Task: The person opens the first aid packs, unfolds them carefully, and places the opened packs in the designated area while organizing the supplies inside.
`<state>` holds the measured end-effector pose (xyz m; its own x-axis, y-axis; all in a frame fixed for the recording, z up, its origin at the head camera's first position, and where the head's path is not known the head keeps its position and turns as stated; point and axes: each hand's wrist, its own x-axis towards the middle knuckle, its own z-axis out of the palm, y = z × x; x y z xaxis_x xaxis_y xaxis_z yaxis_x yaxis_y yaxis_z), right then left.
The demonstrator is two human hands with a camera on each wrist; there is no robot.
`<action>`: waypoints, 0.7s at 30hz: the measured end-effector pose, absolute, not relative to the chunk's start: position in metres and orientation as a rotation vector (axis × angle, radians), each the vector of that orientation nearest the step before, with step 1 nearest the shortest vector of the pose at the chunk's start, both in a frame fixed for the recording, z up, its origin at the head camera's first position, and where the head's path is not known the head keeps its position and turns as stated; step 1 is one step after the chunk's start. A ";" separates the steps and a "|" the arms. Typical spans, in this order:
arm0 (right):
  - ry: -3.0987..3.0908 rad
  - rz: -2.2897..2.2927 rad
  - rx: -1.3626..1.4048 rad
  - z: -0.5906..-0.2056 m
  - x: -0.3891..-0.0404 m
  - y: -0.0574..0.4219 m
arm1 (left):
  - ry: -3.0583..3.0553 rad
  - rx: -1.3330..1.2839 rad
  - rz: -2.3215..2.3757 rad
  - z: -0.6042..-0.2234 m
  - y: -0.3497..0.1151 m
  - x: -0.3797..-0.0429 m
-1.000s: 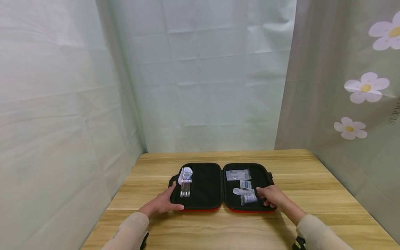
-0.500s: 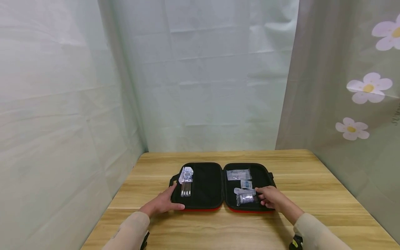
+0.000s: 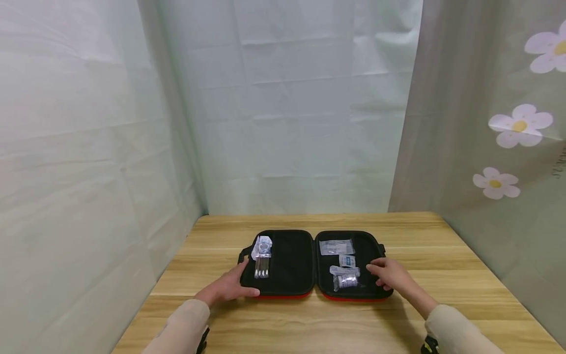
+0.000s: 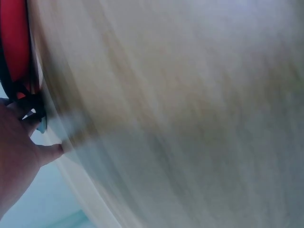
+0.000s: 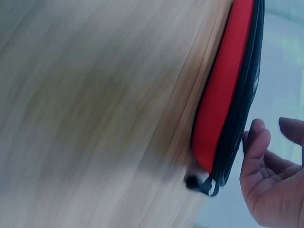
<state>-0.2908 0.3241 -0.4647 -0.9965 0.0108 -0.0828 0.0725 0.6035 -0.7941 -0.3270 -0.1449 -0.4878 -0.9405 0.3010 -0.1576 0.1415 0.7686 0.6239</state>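
Note:
A black-lined case [image 3: 292, 265] with a red outside lies unfolded on the table in the head view. My left hand [image 3: 227, 286] rests on its left edge, thumb near the front corner. Over the right half hovers my right hand [image 3: 393, 275], fingers loosely bent and holding nothing. Left of it lies a clear-wrapped white roll [image 3: 348, 280], like a bandage, with a flat pale packet [image 3: 339, 270] just behind. Further back are a small white-and-blue packet [image 3: 347, 260] and a clear packet [image 3: 337, 247]. The right wrist view shows the right fingers [image 5: 256, 145] beside the case rim.
In the left half sit several slim sticks [image 3: 262, 268] with pale tips and a shiny wrapped item [image 3: 264, 245]. A wooden table [image 3: 309, 327] carries the case. Pale curtains [image 3: 287, 123] hang behind and at both sides.
My right hand has let go of the wrapped roll and drawn back slightly to the right. The roll shifted left and now lies in the case. My left hand stays put.

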 end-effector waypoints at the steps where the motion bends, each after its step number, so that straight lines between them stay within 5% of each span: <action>1: 2.780 -1.341 0.054 -0.464 -0.291 0.327 | 2.716 0.345 0.927 -0.488 -0.145 -0.328; 21: 3.025 -0.928 -0.360 -0.484 -0.286 0.366 | 2.820 0.393 0.841 -0.464 -0.150 -0.334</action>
<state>-0.2860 0.3662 -0.4844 -0.9735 -0.2023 0.1068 -0.2274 0.8047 -0.5483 -0.3344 -0.1503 -0.4644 -0.9503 0.2984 -0.0886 0.2012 0.8061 0.5566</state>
